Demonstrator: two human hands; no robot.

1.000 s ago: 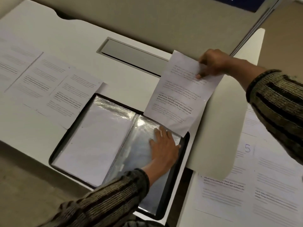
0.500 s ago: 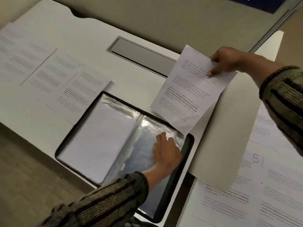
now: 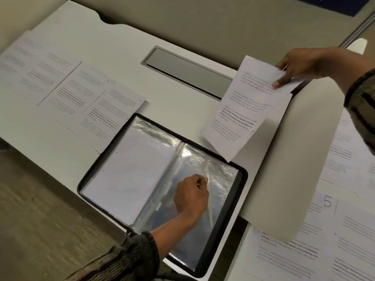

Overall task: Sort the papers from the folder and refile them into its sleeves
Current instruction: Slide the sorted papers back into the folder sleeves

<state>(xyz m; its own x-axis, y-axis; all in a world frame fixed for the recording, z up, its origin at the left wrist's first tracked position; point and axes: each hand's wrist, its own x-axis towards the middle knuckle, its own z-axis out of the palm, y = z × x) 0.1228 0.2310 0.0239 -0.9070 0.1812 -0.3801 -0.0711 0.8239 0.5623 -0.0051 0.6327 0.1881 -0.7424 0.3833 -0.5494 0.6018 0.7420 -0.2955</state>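
Observation:
A black display folder (image 3: 240, 179) lies open on the white desk, its clear sleeves shining. The left page holds a white sheet (image 3: 129, 179). My left hand (image 3: 190, 194) rests on the right page and pinches the edge of a clear sleeve (image 3: 209, 199), lifting it. My right hand (image 3: 294, 65) holds a printed sheet of paper (image 3: 247, 110) by its top corner, hanging tilted above the folder's far right corner.
Several printed sheets (image 3: 67, 92) lie in a row on the desk left of the folder. More sheets, one marked 5 (image 3: 327, 201), lie on the desk at the right. A grey cable flap (image 3: 186, 72) sits behind the folder. A beige divider panel (image 3: 280, 179) stands between the desks.
My left hand went from lying flat on the right page to pinching and lifting a sleeve edge. The held paper moved slightly right and up from the folder.

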